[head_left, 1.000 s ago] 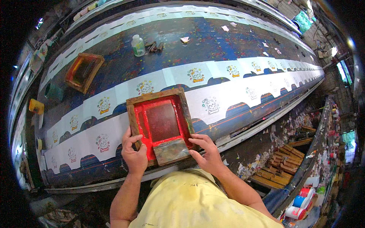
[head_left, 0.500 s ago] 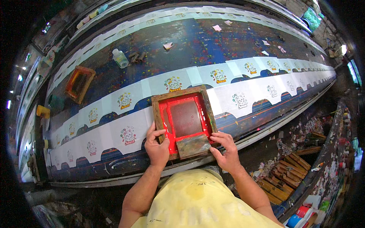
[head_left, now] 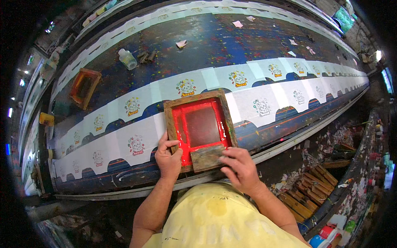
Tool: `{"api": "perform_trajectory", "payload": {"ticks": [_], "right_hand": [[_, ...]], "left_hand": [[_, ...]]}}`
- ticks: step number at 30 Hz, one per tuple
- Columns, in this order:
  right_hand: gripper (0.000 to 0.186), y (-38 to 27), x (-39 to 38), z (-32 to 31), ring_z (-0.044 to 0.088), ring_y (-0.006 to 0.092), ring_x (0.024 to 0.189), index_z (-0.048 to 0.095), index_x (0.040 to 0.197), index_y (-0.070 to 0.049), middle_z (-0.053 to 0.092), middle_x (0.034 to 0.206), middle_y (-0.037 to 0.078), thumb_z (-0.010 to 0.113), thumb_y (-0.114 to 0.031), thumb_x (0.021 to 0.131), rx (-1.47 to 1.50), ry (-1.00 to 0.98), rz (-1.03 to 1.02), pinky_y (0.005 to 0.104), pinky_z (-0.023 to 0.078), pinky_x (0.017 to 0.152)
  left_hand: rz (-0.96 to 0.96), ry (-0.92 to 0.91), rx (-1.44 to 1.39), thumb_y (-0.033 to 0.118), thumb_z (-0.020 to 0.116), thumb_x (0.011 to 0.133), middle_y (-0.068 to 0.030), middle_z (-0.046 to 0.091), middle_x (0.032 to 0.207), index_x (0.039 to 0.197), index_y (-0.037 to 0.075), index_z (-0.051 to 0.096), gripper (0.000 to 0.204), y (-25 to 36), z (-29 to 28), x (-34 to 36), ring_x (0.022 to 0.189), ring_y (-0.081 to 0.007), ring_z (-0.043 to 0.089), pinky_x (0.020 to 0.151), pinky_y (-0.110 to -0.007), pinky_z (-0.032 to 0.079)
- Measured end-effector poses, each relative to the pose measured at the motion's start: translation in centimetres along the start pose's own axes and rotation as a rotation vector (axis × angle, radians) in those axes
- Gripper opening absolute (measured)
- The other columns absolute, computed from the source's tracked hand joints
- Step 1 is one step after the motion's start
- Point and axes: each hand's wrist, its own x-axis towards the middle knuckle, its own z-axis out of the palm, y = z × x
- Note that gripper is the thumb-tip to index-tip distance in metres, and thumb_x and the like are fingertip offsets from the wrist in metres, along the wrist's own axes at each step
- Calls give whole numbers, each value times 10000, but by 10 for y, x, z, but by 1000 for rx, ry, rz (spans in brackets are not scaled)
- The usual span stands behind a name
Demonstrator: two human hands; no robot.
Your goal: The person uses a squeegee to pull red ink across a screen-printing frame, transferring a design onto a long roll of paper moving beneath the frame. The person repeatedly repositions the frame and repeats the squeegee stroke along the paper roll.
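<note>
Left hand (head_left: 168, 159) pinches the wooden frame (head_left: 228, 120) by its near left side; right hand (head_left: 240, 168), fingers loosely parted, is at the block's (head_left: 206, 158) right end, contact unclear. The block lies left-to-right across the frame's near end.

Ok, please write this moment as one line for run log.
left grip: holding wooden frame, left side; right grip: open, near wooden block, contact unclear; red ink inside frame; printed white sheets alongside
</note>
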Motion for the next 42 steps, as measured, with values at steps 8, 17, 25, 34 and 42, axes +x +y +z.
{"api": "perform_trajectory", "payload": {"ticks": [8,17,25,34,42], "right_hand": [[452,-21,43,9,716,376,1298,808,1331,-58,763,1353,146,806,-59,879,-288,-256,-160,522,594,1104],[617,-16,86,-1,719,391,1246,777,1416,-56,777,1302,149,792,26,805,-233,-479,-75,496,593,1106],[680,-13,65,2,719,417,1233,772,1424,-58,766,1326,162,762,92,761,-199,-417,-166,534,610,1068],[592,42,89,29,735,404,1246,796,1398,-59,785,1323,163,730,69,823,-211,-224,-318,516,613,1082],[504,73,170,37,743,421,1199,789,1372,-43,779,1272,208,709,40,882,-282,-265,-283,505,598,1084]], "left_hand": [[64,18,88,-147,767,855,-309,580,1753,1018,24,780,237,-4,0,1,1642,-384,566,1353,-455,419],[62,27,96,-97,801,918,-317,589,1738,1100,29,815,222,-7,0,0,1612,-388,592,1341,-456,438],[64,72,157,-7,824,1003,-318,591,1735,1180,43,850,186,-16,3,-1,1614,-358,596,1338,-442,431],[47,36,103,-66,803,1004,-280,578,1762,1123,1,812,137,-8,0,-2,1611,-312,594,1314,-415,452],[-1,39,26,-100,812,991,-287,535,1792,1085,10,807,144,-11,1,-11,1652,-311,539,1336,-421,421]]}}
